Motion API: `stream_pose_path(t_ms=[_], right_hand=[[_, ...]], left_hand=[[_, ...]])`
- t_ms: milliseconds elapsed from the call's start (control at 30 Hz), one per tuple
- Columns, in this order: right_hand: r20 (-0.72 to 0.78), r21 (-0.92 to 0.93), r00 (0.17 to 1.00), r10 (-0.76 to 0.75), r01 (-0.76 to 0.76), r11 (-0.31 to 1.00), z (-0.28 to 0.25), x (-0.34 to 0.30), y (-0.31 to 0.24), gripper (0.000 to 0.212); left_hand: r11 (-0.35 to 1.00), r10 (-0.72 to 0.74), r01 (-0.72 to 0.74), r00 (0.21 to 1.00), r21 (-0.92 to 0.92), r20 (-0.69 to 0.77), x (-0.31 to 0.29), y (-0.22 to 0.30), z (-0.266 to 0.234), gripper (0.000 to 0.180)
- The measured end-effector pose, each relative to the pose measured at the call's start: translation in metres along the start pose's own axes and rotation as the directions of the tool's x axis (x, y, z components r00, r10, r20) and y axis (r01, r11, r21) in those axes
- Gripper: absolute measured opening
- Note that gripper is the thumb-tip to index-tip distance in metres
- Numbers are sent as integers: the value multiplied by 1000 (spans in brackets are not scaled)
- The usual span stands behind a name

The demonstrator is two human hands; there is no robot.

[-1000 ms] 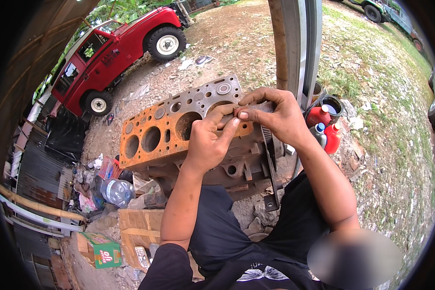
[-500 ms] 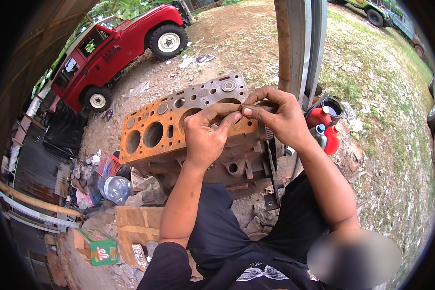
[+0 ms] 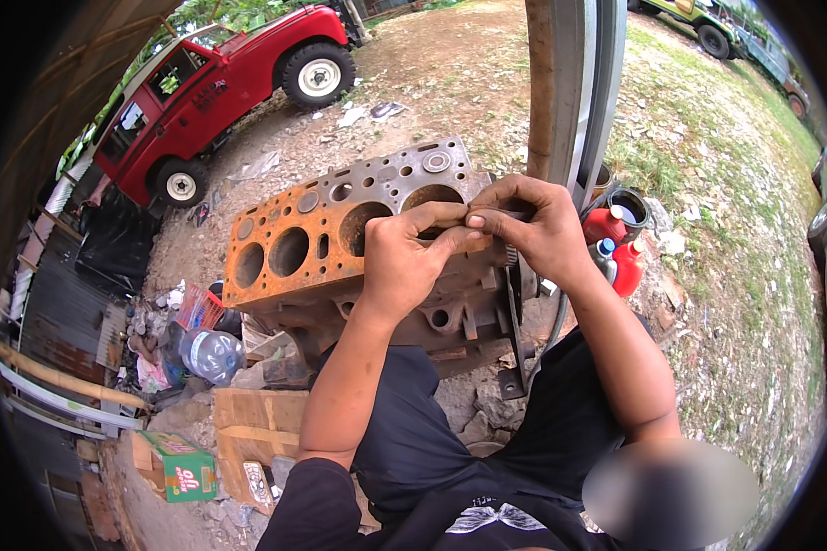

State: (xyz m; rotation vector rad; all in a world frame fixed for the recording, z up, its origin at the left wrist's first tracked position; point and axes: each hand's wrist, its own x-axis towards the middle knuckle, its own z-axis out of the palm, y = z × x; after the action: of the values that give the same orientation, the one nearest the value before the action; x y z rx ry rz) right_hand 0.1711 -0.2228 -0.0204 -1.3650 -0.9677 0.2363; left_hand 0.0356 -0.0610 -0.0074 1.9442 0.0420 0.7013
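Note:
A rusty engine block (image 3: 336, 267) sits in front of me, orange on its near and left top face and grey toward the far right. Its round bores open upward. Over its right end, my left hand (image 3: 412, 254) is closed in a pinch, thumb against fingers. My right hand (image 3: 540, 226) pinches right beside it, the two sets of fingertips meeting. Whatever they hold between them is too small and too covered to make out.
Right of the block stand a metal post (image 3: 568, 101), red bottles (image 3: 628, 268) and a dark bucket (image 3: 630, 208). At left lie a large clear plastic bottle (image 3: 213, 356), flattened cardboard (image 3: 248, 413) and a green box (image 3: 182, 466). A red off-road vehicle (image 3: 220, 92) is parked beyond.
Both hands stay together at the fingertips; my left hand has shifted slightly right and the wrists have turned a little. The view has moved slightly, and more of the right-hand bore shows.

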Motion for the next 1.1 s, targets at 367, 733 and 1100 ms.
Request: stream_pose_path(t_ms=[367,733,1100], right_hand=[[-171,-46,985,-28,20,999,-3,6,-1,7],[-2,-484,948,-318,277,830,-18,4,9,6],[303,-596,925,-230,373,711,-13,-13,-16,11]], left_hand=[[997,49,-37,980,62,-191,9,-10,5,20],[965,-25,49,995,258,-95,9,-7,-5,17],[949,9,21,996,316,-94,8,-9,-7,18]])
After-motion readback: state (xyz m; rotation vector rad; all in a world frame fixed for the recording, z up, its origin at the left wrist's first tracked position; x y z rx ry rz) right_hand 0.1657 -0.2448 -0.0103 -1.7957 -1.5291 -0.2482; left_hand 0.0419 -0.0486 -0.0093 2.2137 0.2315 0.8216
